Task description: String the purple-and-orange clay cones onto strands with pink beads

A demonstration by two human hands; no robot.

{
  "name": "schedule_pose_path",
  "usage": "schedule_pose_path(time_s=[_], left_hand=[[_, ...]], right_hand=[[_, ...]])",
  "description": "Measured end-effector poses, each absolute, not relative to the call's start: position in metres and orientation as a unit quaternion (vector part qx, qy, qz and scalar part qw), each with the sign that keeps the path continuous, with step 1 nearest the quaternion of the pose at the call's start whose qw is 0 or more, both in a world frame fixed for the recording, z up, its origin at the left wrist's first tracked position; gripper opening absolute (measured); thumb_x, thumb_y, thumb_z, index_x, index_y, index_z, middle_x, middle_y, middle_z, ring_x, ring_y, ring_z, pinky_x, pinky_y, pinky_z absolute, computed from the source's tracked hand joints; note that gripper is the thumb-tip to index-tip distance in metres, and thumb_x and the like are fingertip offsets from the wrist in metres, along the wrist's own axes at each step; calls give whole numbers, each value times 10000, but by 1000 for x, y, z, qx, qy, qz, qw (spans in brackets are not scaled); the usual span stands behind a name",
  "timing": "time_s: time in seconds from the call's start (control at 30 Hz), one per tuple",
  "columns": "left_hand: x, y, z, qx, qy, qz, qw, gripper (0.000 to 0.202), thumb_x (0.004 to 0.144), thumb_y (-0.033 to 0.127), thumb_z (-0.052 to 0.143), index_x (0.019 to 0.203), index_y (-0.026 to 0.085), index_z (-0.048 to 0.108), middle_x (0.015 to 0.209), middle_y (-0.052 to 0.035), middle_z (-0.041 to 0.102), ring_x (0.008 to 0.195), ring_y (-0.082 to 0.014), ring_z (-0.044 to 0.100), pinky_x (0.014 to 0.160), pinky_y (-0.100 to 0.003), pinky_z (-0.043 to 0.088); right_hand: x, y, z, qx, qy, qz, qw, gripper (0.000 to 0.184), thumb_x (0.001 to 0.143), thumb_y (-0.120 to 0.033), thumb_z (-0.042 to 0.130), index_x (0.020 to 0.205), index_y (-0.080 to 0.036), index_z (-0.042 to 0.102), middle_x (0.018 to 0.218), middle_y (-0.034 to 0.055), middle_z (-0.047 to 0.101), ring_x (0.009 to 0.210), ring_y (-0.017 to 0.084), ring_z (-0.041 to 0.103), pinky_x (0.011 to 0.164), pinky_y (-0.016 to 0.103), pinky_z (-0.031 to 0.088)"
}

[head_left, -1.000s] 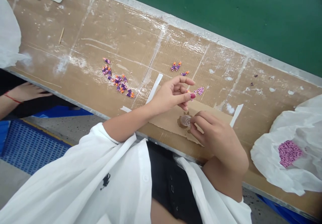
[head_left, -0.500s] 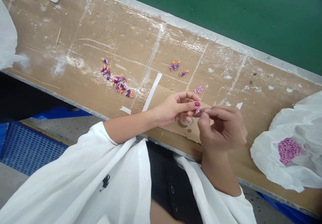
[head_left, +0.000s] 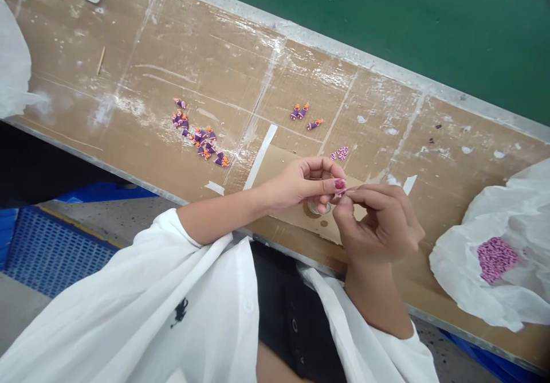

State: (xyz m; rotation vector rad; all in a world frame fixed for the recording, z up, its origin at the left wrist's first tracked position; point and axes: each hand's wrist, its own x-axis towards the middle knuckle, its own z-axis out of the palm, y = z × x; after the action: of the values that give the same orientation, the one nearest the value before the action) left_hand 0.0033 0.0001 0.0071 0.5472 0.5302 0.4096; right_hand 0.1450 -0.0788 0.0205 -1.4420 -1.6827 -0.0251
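Note:
My left hand [head_left: 307, 185] pinches a small figurine [head_left: 341, 192] with pink and purple showing; most of it is behind the thumb and fingers. Thumb and index of my right hand [head_left: 380, 217] are pressed together against the same figurine, and whatever tiny piece they may hold is hidden. Below my left fingers sits a small clear round dish [head_left: 318, 206] on a brown cardboard sheet [head_left: 275, 168]. Just beyond the hands lies a little pile of pink-purple bits [head_left: 340, 153]. Three purple figurines with orange tops [head_left: 299, 112] lie farther back.
Several more purple-and-orange figurines [head_left: 201, 139] are grouped to the left. White crumpled paper [head_left: 455, 257] at right holds a heap of pink pieces [head_left: 496, 260]. A thin wooden stick [head_left: 101, 61] lies far left. The cardboard-covered table [head_left: 172, 45] ends at a pale back edge.
My right fingertips have moved left, closing the small gap to the figurine in my left hand. The view has shifted very slightly; the objects on the table stay put.

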Motion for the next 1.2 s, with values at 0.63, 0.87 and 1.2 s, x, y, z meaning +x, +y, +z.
schedule_pose_path(time_s=[0.63,0.87,1.2], left_hand=[[-5,9,9,367,178,269,873,498,750,529,879,878,171,559,763,44,649,602,-59,645,629,-243,578],[-3,17,6,445,188,336,809,506,768,536,860,1040,222,572,857,14,664,779,-98,663,705,-241,589],[-1,72,-15,750,457,271,394,267,919,135,626,1182,175,657,978,-39,695,987,-159,619,964,-324,480]], right_hand=[[158,-79,17,-545,-686,-24,481,293,826,-88,779,1023,-280,676,783,12,698,650,190,654,595,354,523],[165,-80,12,-585,-630,-47,509,179,859,-171,765,918,-283,637,721,-2,662,608,199,634,544,360,506],[172,-75,5,-571,-645,-12,507,237,936,-227,704,807,-262,509,684,-25,588,620,161,571,579,322,439]])
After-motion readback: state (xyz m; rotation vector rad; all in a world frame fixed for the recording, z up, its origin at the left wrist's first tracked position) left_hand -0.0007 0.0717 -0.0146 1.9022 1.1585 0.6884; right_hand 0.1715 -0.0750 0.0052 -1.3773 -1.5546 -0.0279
